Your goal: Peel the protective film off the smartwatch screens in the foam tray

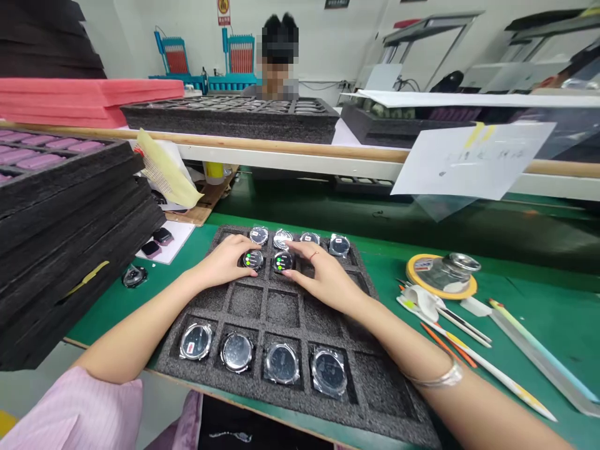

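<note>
A black foam tray (283, 307) lies on the green bench before me, its square pockets holding several round watch faces. My left hand (227, 261) has thumb and fingers around the rim of a lit watch face (253, 260). Beside it, my right hand (323, 275) grips a second lit watch face (283, 262) between thumb and fingers. Both screens show coloured dots in a list. Film-wrapped dark watch faces sit in the back row, among them one at the right (339, 244), and in the front row, such as a watch face (237, 351).
Stacked black foam trays (70, 237) rise at the left. A dark watch face (134, 275) lies on the bench near them. At right are a glass jar (457, 272), a yellow tape roll (417, 278) and several thin tools (506, 375). A person (280, 56) sits behind the shelf (290, 150).
</note>
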`<state>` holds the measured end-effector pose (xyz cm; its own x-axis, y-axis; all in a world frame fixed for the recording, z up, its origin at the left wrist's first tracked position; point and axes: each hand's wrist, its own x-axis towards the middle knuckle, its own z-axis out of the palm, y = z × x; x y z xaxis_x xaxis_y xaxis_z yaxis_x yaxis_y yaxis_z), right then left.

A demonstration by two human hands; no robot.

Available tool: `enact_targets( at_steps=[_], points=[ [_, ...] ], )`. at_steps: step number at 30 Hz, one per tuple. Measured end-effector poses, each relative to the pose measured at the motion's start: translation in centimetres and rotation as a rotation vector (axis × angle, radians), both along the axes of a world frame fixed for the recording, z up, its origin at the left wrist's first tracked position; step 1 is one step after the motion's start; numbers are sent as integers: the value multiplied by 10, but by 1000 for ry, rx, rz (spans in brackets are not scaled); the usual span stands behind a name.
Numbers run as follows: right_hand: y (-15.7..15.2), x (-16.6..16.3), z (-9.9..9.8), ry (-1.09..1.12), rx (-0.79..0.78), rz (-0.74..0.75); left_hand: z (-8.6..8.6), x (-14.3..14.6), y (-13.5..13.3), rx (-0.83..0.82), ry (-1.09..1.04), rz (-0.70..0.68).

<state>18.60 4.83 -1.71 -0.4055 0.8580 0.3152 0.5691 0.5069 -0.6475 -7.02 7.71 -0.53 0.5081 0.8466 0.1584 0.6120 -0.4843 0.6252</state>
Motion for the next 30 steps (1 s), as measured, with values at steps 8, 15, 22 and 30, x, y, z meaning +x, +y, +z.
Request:
enact_targets(
  at_steps=[8, 15, 22, 30],
  points=[
    [-87, 42, 32, -318, -81, 92, 35, 33, -84, -25, 140, -436],
    [-115, 37, 24, -325, -165, 69, 22, 51, -110, -41, 330, -426],
    [-106, 42, 19, -126, -139, 99, 25, 37, -99, -63, 56, -392],
    [-44, 20, 42, 492, -38, -222, 34, 43, -69, 126, -106, -172]
  ],
)
